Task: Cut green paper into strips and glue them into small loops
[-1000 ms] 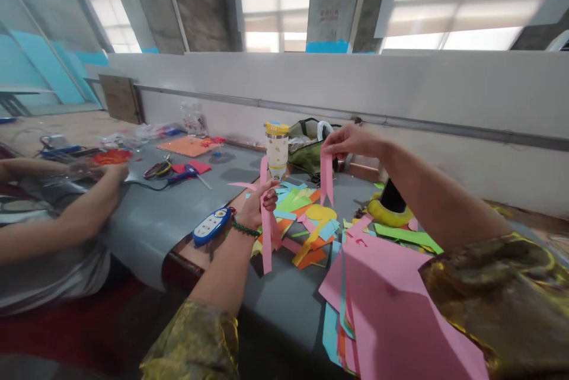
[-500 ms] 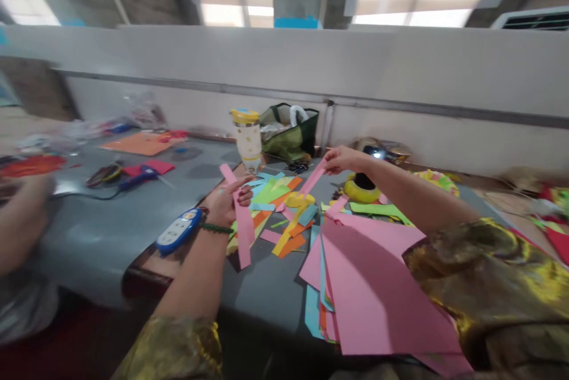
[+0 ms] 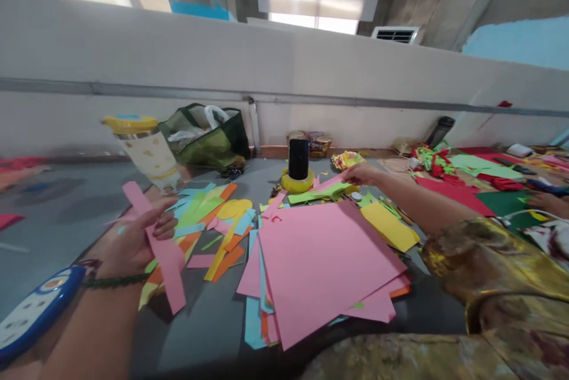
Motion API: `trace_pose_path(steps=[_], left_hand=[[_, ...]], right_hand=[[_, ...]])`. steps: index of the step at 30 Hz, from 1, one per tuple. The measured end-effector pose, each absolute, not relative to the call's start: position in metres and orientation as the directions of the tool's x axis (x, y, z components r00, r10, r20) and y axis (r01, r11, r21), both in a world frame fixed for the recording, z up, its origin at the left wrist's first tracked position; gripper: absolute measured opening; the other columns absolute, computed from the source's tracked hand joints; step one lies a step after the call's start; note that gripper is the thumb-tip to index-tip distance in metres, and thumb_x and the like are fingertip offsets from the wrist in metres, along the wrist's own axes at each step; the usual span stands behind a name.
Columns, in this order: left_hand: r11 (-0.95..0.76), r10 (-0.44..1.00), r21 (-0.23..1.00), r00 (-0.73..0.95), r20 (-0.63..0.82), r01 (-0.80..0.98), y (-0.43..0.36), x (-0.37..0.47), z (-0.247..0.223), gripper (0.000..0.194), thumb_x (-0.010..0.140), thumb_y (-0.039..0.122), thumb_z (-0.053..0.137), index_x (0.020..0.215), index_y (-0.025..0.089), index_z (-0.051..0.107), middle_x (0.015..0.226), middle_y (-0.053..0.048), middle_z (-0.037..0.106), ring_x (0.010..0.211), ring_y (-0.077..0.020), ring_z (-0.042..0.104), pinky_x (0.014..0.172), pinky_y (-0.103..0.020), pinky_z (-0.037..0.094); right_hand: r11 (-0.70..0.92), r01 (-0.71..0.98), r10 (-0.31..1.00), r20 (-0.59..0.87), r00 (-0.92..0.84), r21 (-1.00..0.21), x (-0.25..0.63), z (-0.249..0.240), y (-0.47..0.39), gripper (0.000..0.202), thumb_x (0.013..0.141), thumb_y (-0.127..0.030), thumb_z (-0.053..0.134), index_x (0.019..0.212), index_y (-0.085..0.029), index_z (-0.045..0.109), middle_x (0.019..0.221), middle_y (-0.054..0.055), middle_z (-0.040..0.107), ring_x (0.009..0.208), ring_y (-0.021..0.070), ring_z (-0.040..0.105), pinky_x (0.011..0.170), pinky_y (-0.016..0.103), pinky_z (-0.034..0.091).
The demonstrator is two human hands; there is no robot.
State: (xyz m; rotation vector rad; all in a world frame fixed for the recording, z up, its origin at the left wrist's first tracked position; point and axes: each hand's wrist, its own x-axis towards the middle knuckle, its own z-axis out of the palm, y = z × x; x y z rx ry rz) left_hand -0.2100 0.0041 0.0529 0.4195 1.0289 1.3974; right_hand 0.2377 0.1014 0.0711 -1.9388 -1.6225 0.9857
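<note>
My left hand (image 3: 144, 235) is closed around a pink paper strip (image 3: 166, 270), which slants down past the fingers. A green beaded bracelet (image 3: 118, 279) circles that wrist. Out past the paper stack, my right hand (image 3: 362, 174) pinches another pink paper strip (image 3: 329, 182) by its end, over light green paper pieces (image 3: 317, 193). Between my arms lies a stack of pink paper sheets (image 3: 324, 261) with blue and orange edges poking out below. Loose colored paper strips (image 3: 229, 238) are strewn between the stack and my left hand.
A yellow-lidded tumbler (image 3: 149, 152) and a green bag (image 3: 207, 137) stand by the wall. A phone (image 3: 299, 159) rests upright on a yellow tape roll (image 3: 297, 183). Yellow paper (image 3: 390, 226) lies right of the stack. A blue-and-white oblong device (image 3: 40, 312) is beside my left forearm.
The view has turned right, showing more of the table there. My right hand has moved its strip right, over the green pieces. My left hand still grips its strip.
</note>
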Motion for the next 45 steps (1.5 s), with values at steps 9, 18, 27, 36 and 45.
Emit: trace_pose_path(steps=[9,18,27,36,45], left_hand=[[0.079,0.986,0.828,-0.078,-0.147,-0.555,-0.006,-0.221,0.059,0.034,0.092,0.005,0.033,0.079,0.013,0.063,0.045,0.006,0.034,0.033,-0.0048,0.025,0.031,-0.010,0.022],[0.026,0.904,0.996,0.427,0.014,-0.086,-0.029,-0.151,0.076,0.025,0.080,0.033,0.070,0.095,0.014,0.070,0.054,0.003,0.049,0.045,-0.0079,0.039,0.041,-0.019,0.031],[0.145,0.839,0.984,0.540,-0.068,-0.101,-0.035,-0.116,0.066,0.045,0.074,0.050,0.075,0.097,0.011,0.069,0.058,0.002,0.055,0.051,-0.0085,0.049,0.049,-0.021,0.040],[0.116,0.945,0.978,0.321,-0.055,-0.173,-0.021,-0.103,0.058,0.051,0.058,0.056,0.084,0.078,0.011,0.071,0.075,-0.009,0.075,0.068,-0.0188,0.070,0.071,-0.029,0.053],[0.122,0.912,0.982,0.406,-0.052,-0.147,-0.005,-0.077,0.064,0.055,0.058,0.060,0.082,0.083,0.013,0.068,0.073,-0.007,0.073,0.061,-0.0185,0.069,0.063,-0.028,0.052]], right_hand=[[0.060,0.854,0.989,0.147,0.020,-0.516,0.227,0.086,0.092,0.019,0.074,-0.029,0.069,0.060,-0.026,0.058,0.070,0.009,0.067,0.072,0.0258,0.062,0.060,0.035,0.044],[0.367,0.343,0.763,0.069,-0.643,-0.865,0.090,0.096,0.036,0.056,0.061,-0.054,0.078,0.103,-0.019,0.063,0.096,0.008,0.071,0.090,0.0223,0.065,0.077,0.034,0.052],[0.325,-0.094,0.794,0.326,-0.513,-0.941,0.043,0.100,0.027,0.039,0.053,-0.038,0.084,0.079,-0.016,0.066,0.069,-0.001,0.064,0.068,0.0157,0.060,0.062,0.027,0.049],[0.326,-0.009,0.855,0.299,-0.424,-0.945,0.076,0.093,0.045,0.045,0.053,-0.056,0.079,0.064,-0.015,0.065,0.052,-0.006,0.048,0.049,0.0073,0.039,0.047,0.023,0.034],[0.263,0.048,0.901,0.228,-0.370,-0.964,0.095,0.082,0.048,0.038,0.049,-0.046,0.081,0.064,-0.016,0.062,0.052,-0.006,0.055,0.050,0.0095,0.050,0.048,0.023,0.043]])
